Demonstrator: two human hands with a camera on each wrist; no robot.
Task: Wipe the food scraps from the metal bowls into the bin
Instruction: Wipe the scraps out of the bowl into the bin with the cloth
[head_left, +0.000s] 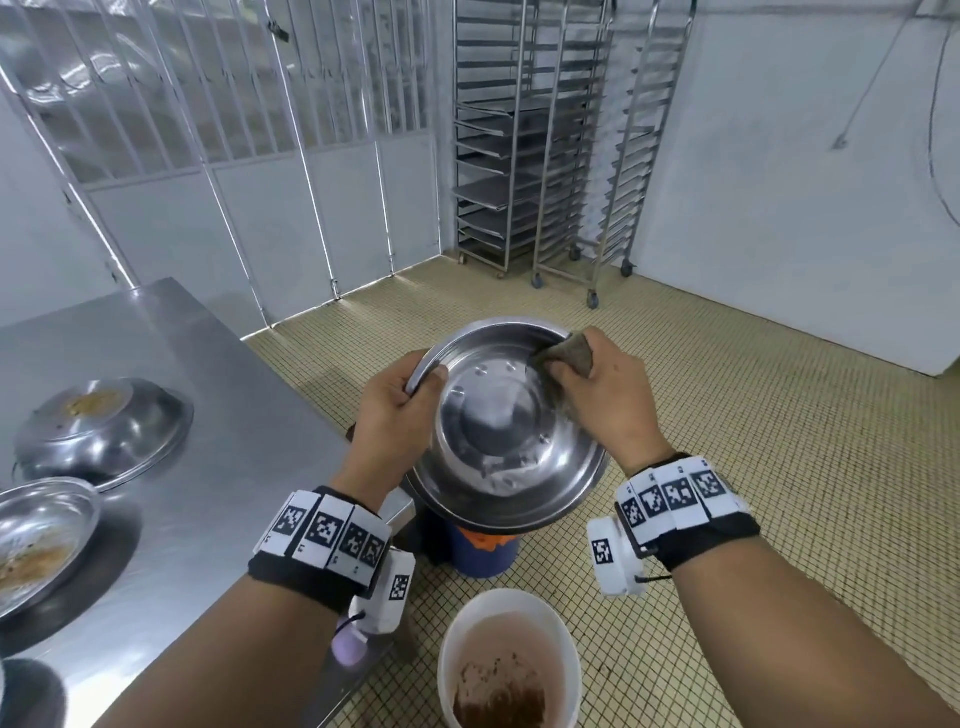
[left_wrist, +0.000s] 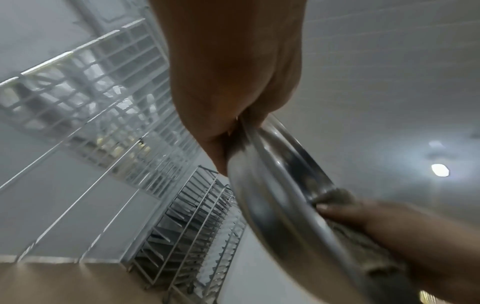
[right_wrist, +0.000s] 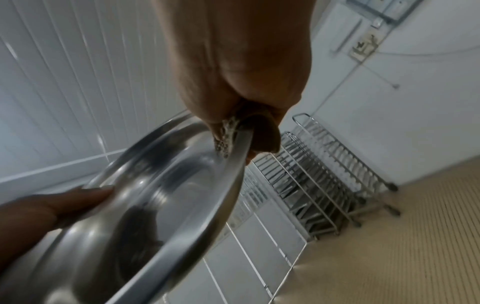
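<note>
Right hand (head_left: 602, 395) pinches a grubby grey-brown scouring pad (head_left: 569, 353) at the round steel bowl's (head_left: 509, 431) 2 o'clock rim; left hand (head_left: 400, 405) clamps 9 o'clock. The bowl tilts over the blue orange-lined bin (head_left: 483, 556) directly below.

- Metal bowl (head_left: 506, 431): polished steel, glossy, mirror-like, with dull smears on its inner wall.
- Scouring pad (head_left: 569, 353): coarse, matt, fibrous, grey-brown.
- Desk (head_left: 208, 415): brushed stainless steel, satin sheen.
- White bucket (head_left: 509, 660): smooth plastic.
- Floor (head_left: 779, 441): small matt yellowish tiles.
- Tray racks (head_left: 545, 140): bare bright metal.
</note>
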